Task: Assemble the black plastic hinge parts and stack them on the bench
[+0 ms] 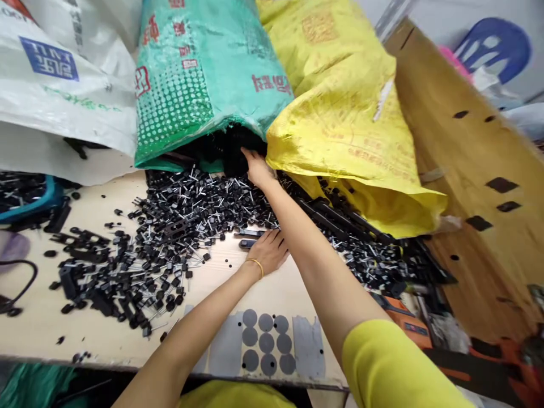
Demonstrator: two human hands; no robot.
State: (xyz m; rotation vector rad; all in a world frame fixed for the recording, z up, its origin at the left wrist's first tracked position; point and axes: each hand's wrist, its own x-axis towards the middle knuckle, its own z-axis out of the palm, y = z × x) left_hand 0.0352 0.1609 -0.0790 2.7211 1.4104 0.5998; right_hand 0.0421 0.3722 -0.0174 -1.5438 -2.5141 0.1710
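Note:
My right hand (257,169) reaches into the dark mouth of the green woven bag (216,73). Its visible fingers are stretched out, their tips partly lost against the black contents, and I see nothing held. Below it, my left hand (268,252), with a gold bracelet on the wrist, lies flat with fingers extended on the pale table (221,289). Beside its fingertips are two long black plastic pieces (249,239). A heap of small black parts with metal pins (199,198) spreads out from the bag's mouth and to the left.
A yellow woven bag (340,113) lies open at the right, over more black parts (374,260). At the left is a white bag (63,85). Grey round pads (266,343) are stuck near the front edge. An orange tool (406,320) lies right of my right arm, near a wooden board (471,187).

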